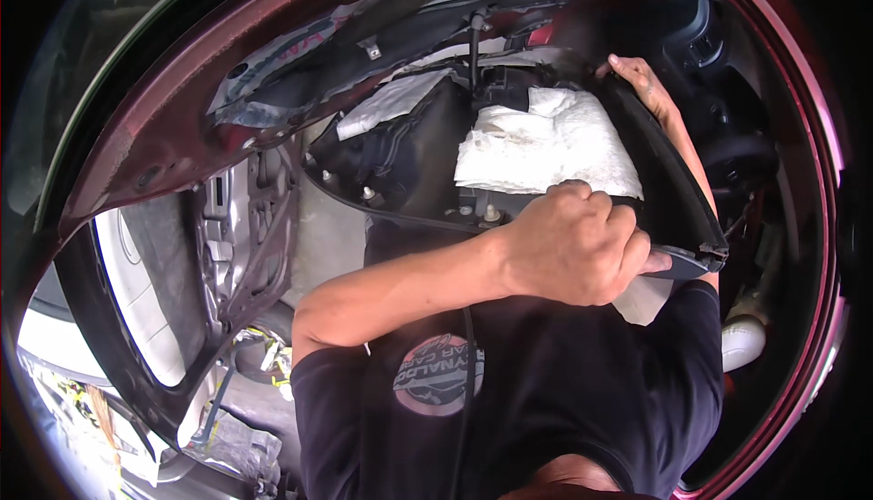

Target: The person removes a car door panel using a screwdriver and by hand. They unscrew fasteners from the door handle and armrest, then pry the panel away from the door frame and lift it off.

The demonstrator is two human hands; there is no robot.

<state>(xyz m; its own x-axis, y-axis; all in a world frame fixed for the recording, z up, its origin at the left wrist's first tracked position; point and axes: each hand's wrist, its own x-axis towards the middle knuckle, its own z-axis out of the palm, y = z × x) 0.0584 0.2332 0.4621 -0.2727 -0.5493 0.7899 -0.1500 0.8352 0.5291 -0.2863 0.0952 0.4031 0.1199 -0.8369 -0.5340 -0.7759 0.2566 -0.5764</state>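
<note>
Left hand [577, 245]: my grip fisted round the black panel [677, 191] near its lower end | right hand [641, 77]: arm stretched, fingers curled over the panel's top edge | white padding [546, 150] just behind

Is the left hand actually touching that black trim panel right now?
Touching. The head view shows the left hand clenched around the lower edge of the black trim panel, fingers wrapped over it with no gap.

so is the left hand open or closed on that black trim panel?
Closed. The left hand is fisted around the lower end of the black trim panel, fingers curled over its edge.
</note>
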